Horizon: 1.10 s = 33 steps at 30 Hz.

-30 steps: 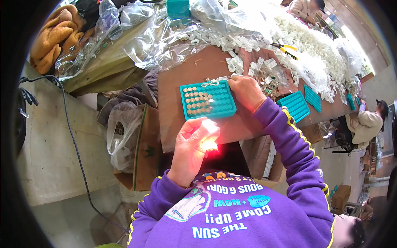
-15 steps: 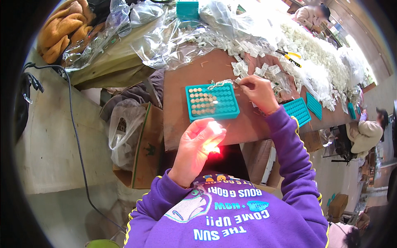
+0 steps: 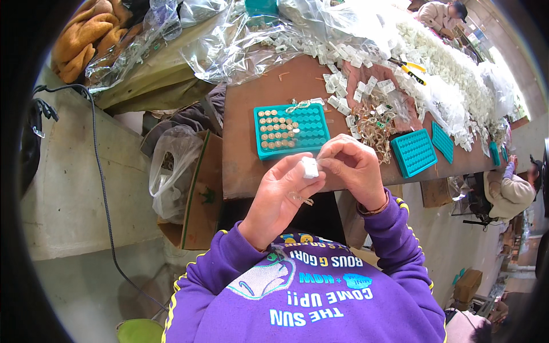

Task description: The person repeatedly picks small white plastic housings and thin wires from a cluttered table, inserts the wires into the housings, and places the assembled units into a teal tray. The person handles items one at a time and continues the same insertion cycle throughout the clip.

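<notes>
Item: small white block (image 3: pixel 309 167), pinched between thumb and fingertips of the left hand (image 3: pixel 284 194), held in the air just in front of the teal tray (image 3: pixel 290 130) and above the near edge of the tabletop (image 3: pixel 243 166). The right hand (image 3: pixel 350 167) has its fingertips pressed together against the same block from the other side; what it grips there is too small to tell. A thin clear or wire piece hangs below the left palm. Teal tray: roughly the left half of its cells filled with small round gold-coloured pieces, the rest open. Right of the tray: tangle of gold chain (image 3: pixel 374 127), scattered white pieces, two more teal trays (image 3: pixel 413 152). Left of the tray: open cardboard box (image 3: pixel 197 194) beside the tabletop. Risk, as judged: the block sits at the fingertips only, off the tabletop edge; a slip would likely drop it to the floor or the lap.
</notes>
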Each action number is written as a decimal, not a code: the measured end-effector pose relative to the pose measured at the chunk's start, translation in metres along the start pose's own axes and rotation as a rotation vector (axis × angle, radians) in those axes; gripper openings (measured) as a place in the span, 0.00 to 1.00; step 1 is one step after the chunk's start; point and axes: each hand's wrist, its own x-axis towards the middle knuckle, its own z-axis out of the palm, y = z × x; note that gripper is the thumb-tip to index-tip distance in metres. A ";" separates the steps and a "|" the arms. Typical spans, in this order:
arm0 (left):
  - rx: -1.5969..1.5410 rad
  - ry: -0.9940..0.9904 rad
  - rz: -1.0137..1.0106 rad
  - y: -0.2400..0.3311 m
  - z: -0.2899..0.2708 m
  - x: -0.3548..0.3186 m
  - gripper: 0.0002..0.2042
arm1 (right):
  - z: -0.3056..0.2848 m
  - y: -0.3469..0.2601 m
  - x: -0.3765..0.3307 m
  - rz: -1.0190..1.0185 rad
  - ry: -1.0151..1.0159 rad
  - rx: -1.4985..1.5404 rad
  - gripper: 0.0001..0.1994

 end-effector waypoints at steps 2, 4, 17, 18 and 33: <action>0.000 -0.009 0.007 -0.001 -0.001 0.001 0.14 | 0.001 -0.002 0.001 -0.048 0.020 -0.049 0.07; 0.078 0.034 0.035 -0.002 -0.001 0.001 0.14 | -0.002 -0.009 0.000 -0.086 -0.001 -0.201 0.06; 0.440 0.053 0.156 0.000 0.006 -0.001 0.14 | -0.004 -0.044 -0.003 -0.179 -0.200 -0.640 0.08; 0.443 0.057 0.153 0.000 0.006 -0.001 0.14 | -0.003 -0.044 -0.004 -0.173 -0.192 -0.632 0.08; 0.281 0.088 0.047 0.003 0.007 -0.005 0.15 | 0.008 -0.034 -0.014 -0.116 0.002 -0.381 0.04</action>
